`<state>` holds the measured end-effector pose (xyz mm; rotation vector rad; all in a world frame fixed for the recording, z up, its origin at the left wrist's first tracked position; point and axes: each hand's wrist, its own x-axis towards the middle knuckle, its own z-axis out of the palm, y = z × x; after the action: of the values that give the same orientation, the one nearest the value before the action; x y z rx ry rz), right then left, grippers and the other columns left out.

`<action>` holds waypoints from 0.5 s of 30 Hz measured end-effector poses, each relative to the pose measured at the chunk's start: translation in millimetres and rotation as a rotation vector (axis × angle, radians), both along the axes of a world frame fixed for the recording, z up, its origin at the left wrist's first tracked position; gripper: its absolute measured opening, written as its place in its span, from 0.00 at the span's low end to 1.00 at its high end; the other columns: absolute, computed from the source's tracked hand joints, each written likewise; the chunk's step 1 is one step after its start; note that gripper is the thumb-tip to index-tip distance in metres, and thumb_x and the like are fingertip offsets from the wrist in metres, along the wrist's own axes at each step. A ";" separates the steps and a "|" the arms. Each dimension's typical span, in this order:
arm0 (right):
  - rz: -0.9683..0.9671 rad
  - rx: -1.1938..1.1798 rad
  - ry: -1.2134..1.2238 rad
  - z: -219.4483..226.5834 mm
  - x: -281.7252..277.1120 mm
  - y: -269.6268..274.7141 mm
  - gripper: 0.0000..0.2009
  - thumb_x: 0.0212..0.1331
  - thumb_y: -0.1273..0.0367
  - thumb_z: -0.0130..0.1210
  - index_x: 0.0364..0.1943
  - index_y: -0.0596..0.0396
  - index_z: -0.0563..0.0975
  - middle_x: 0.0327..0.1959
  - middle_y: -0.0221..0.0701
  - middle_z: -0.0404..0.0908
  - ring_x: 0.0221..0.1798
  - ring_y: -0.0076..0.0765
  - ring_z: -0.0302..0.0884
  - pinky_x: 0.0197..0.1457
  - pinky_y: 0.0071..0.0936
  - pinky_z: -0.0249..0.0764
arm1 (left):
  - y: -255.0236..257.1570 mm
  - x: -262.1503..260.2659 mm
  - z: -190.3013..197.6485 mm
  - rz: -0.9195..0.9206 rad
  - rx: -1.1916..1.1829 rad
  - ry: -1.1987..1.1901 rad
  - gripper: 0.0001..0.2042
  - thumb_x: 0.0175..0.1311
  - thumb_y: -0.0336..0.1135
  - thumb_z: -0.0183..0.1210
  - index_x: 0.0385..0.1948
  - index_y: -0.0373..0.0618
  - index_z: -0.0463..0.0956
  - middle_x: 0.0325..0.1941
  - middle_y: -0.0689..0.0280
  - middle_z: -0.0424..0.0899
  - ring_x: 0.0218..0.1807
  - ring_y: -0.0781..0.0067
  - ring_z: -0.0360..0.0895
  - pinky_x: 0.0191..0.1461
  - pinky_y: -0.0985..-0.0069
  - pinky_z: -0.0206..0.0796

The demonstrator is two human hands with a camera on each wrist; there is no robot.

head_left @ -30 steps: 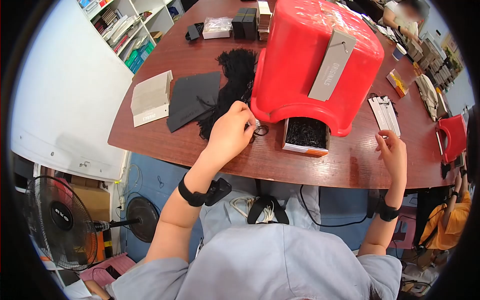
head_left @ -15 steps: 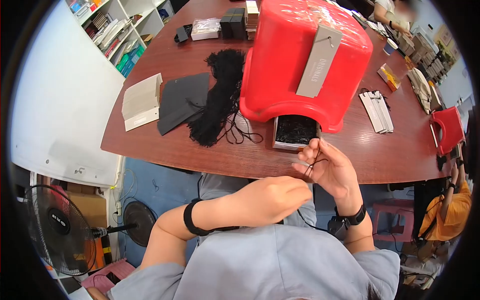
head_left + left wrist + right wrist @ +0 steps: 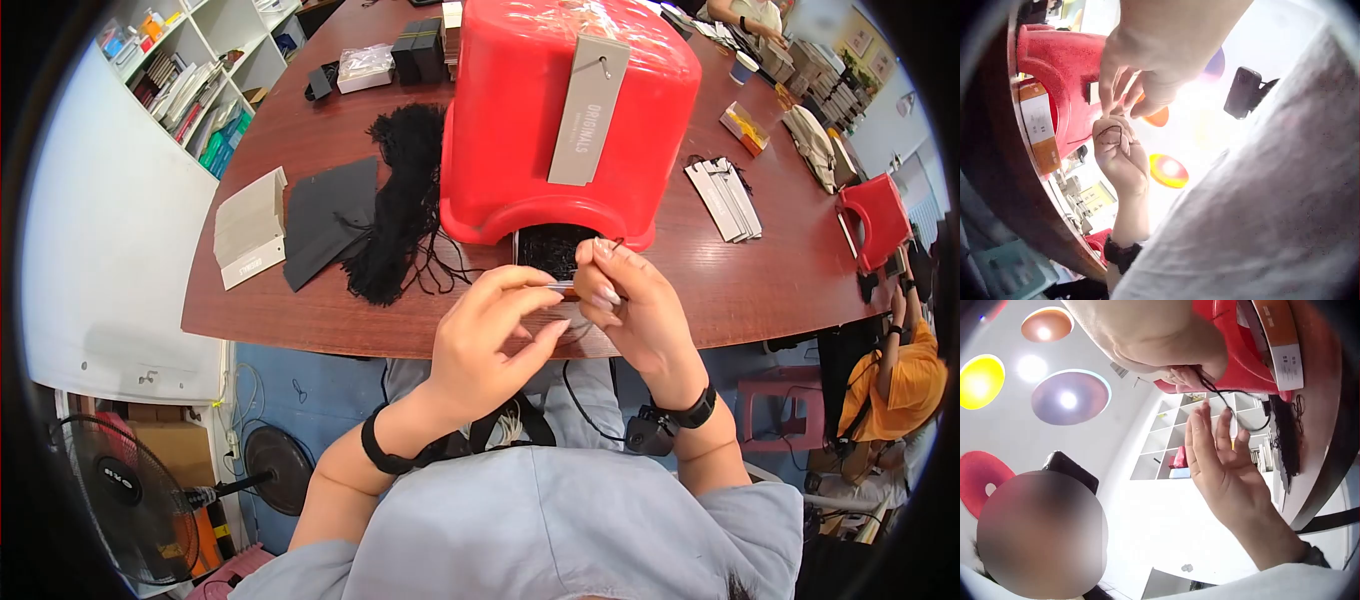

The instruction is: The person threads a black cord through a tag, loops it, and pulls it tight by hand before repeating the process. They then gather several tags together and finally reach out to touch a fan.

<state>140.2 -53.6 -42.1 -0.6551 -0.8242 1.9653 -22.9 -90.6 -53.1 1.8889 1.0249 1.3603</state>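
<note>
In front of the red stool [image 3: 490,120], my two hands are close together. My right hand [image 3: 645,315], fingers curled, holds a thin black cord [image 3: 1210,386], which hangs in a loop in the right wrist view. My left hand [image 3: 480,335] has relaxed, spread fingers; its fingertips are right at the right hand in the left wrist view [image 3: 1141,69]. Part of the cord is hidden by the right hand. Beneath the stool's arch sits an orange-and-white box [image 3: 1041,128] filled with black stringy material [image 3: 550,250].
A long grey tag [image 3: 575,150] hangs on the stool's side. To the left lie a bundle of black cords [image 3: 405,180], dark card sheets [image 3: 320,225] and beige card sheets [image 3: 250,230]. White strung tags [image 3: 725,200] lie to the right. A standing fan [image 3: 120,490] is at lower left.
My left hand has come from the cord bundle to beside the right hand. My right hand has moved from near the white tags to the stool's front and now holds a cord.
</note>
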 end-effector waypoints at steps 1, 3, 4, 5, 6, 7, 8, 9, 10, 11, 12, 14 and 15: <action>-0.003 -0.002 0.000 1.5 -4.6 -1.4 0.10 0.60 0.66 0.41 0.33 0.57 0.71 0.15 0.21 0.61 0.18 0.15 0.54 0.20 0.13 0.51 | 3.3 0.0 0.1 0.104 0.258 0.161 0.10 0.42 0.22 0.60 0.30 0.39 0.74 0.40 0.60 0.71 0.33 0.73 0.74 0.28 0.84 0.69; -0.159 -0.069 -0.019 5.8 -13.9 -4.6 0.11 0.59 0.66 0.41 0.34 0.58 0.71 0.18 0.22 0.63 0.22 0.17 0.60 0.25 0.14 0.59 | 8.5 7.8 1.9 0.132 0.390 0.185 0.13 0.37 0.23 0.62 0.30 0.41 0.75 0.39 0.60 0.71 0.33 0.70 0.72 0.32 0.79 0.66; -0.093 -0.035 0.012 0.5 -11.3 -3.5 0.11 0.59 0.66 0.41 0.35 0.59 0.71 0.23 0.24 0.66 0.27 0.19 0.64 0.29 0.16 0.64 | 11.9 11.3 1.6 0.165 0.480 0.235 0.14 0.36 0.24 0.62 0.30 0.42 0.76 0.39 0.61 0.70 0.35 0.69 0.70 0.35 0.76 0.64; -0.093 -0.035 0.012 1.6 -12.5 -4.2 0.11 0.59 0.66 0.41 0.35 0.59 0.71 0.23 0.24 0.66 0.27 0.19 0.64 0.29 0.16 0.64 | 13.7 14.5 0.6 0.200 0.571 0.285 0.15 0.35 0.25 0.63 0.30 0.43 0.76 0.40 0.61 0.70 0.36 0.67 0.69 0.37 0.74 0.62; -0.101 -0.027 0.011 4.1 -15.1 -5.1 0.11 0.59 0.66 0.41 0.35 0.59 0.71 0.24 0.24 0.66 0.28 0.19 0.64 0.29 0.17 0.64 | 14.2 17.3 -2.2 0.216 0.523 0.297 0.15 0.34 0.27 0.62 0.30 0.44 0.76 0.40 0.62 0.69 0.40 0.65 0.67 0.39 0.73 0.60; -0.111 -0.018 0.010 5.5 -16.5 -5.5 0.11 0.59 0.66 0.41 0.35 0.59 0.71 0.26 0.24 0.67 0.29 0.19 0.64 0.30 0.17 0.64 | 14.7 17.4 -1.9 0.214 0.524 0.298 0.15 0.34 0.27 0.62 0.30 0.44 0.76 0.40 0.62 0.69 0.40 0.65 0.67 0.39 0.73 0.60; -0.098 0.010 0.026 4.1 -16.3 -4.5 0.11 0.59 0.65 0.41 0.35 0.59 0.71 0.27 0.24 0.67 0.31 0.19 0.64 0.32 0.17 0.65 | 14.9 17.7 -1.3 0.226 0.528 0.346 0.14 0.37 0.27 0.61 0.31 0.43 0.75 0.41 0.63 0.68 0.41 0.65 0.67 0.40 0.73 0.60; -0.103 0.010 0.027 3.2 -15.8 -3.5 0.11 0.59 0.65 0.41 0.35 0.59 0.71 0.27 0.24 0.67 0.31 0.19 0.64 0.32 0.17 0.65 | 15.1 18.4 -0.8 0.238 0.532 0.392 0.13 0.40 0.27 0.59 0.31 0.42 0.75 0.43 0.63 0.68 0.43 0.65 0.67 0.41 0.72 0.60; -0.105 0.027 0.015 2.6 -15.5 -2.5 0.11 0.59 0.65 0.41 0.36 0.59 0.71 0.28 0.25 0.68 0.32 0.19 0.64 0.33 0.17 0.65 | 14.9 20.0 -0.1 0.235 0.506 0.383 0.11 0.40 0.27 0.58 0.30 0.41 0.74 0.43 0.63 0.67 0.43 0.65 0.66 0.42 0.72 0.59; -0.106 0.044 0.002 2.0 -15.0 -2.0 0.12 0.59 0.65 0.41 0.37 0.58 0.71 0.28 0.25 0.68 0.32 0.19 0.64 0.34 0.16 0.64 | 15.1 20.4 0.1 0.233 0.506 0.382 0.11 0.40 0.27 0.58 0.30 0.41 0.74 0.43 0.63 0.67 0.43 0.65 0.66 0.42 0.72 0.59; -0.107 0.044 0.002 1.4 -13.9 -1.8 0.12 0.59 0.65 0.41 0.37 0.58 0.71 0.28 0.25 0.68 0.32 0.19 0.64 0.34 0.16 0.64 | 15.5 20.0 0.3 0.228 0.477 0.392 0.10 0.39 0.27 0.60 0.28 0.42 0.75 0.42 0.62 0.68 0.43 0.64 0.66 0.42 0.72 0.59; -0.063 0.030 0.000 0.4 -11.4 -1.9 0.13 0.59 0.65 0.41 0.39 0.59 0.71 0.29 0.26 0.69 0.34 0.20 0.65 0.38 0.17 0.64 | 16.6 19.1 -0.3 0.223 0.449 0.404 0.10 0.37 0.26 0.61 0.26 0.42 0.75 0.41 0.61 0.68 0.43 0.63 0.65 0.42 0.72 0.59; -0.063 0.029 0.001 1.3 -11.9 -2.4 0.13 0.59 0.65 0.41 0.39 0.59 0.71 0.29 0.26 0.69 0.34 0.20 0.65 0.38 0.17 0.64 | 17.5 18.8 -1.8 0.217 0.440 0.395 0.10 0.37 0.25 0.61 0.26 0.41 0.75 0.41 0.60 0.68 0.43 0.63 0.65 0.42 0.72 0.59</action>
<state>128.3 -56.0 -40.7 -0.6558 -0.8207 1.8934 -4.1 -73.1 -54.9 2.5076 1.2228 1.4570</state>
